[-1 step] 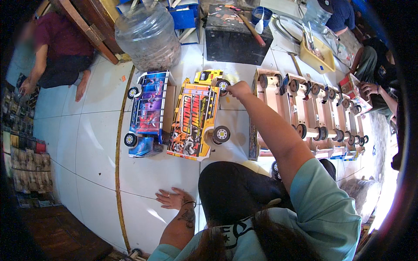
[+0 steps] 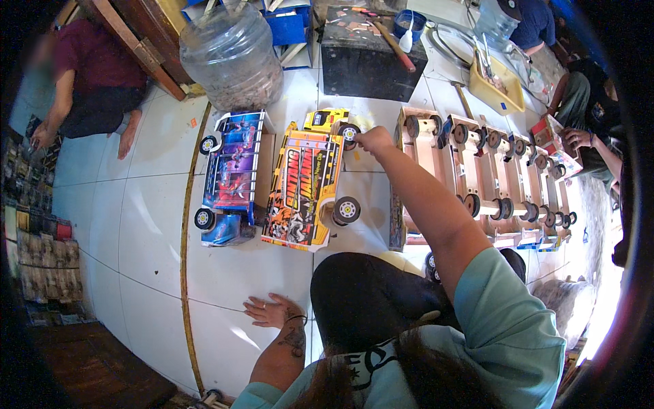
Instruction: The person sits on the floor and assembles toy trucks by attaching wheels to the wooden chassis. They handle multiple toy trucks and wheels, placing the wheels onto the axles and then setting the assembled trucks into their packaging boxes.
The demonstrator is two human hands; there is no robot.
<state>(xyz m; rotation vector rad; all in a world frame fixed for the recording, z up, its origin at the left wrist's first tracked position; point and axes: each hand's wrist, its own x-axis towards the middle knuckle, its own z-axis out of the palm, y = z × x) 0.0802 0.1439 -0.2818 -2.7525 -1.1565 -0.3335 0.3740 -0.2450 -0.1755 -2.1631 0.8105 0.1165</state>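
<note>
Yellow toy truck (image 2: 298,198) has R fingers (image 2: 363,141) at wheel (image 2: 349,131), tips part-hidden, can't tell if gripping; L fingers (image 2: 257,307) spread.

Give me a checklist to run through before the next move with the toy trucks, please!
1. Left hand clear of the trucks: ok, it rests spread on the floor tiles.
2. Right hand at the upper wheel: ok, its fingers are there. Firm grip: cannot tell.
3. Yellow-orange truck standing on its wheels: not ok, it lies on its side.
4. Blue truck apart from the yellow-orange one: cannot tell, they lie very close.
5. Hammer away from the hands: ok, it lies on the black box.
</note>
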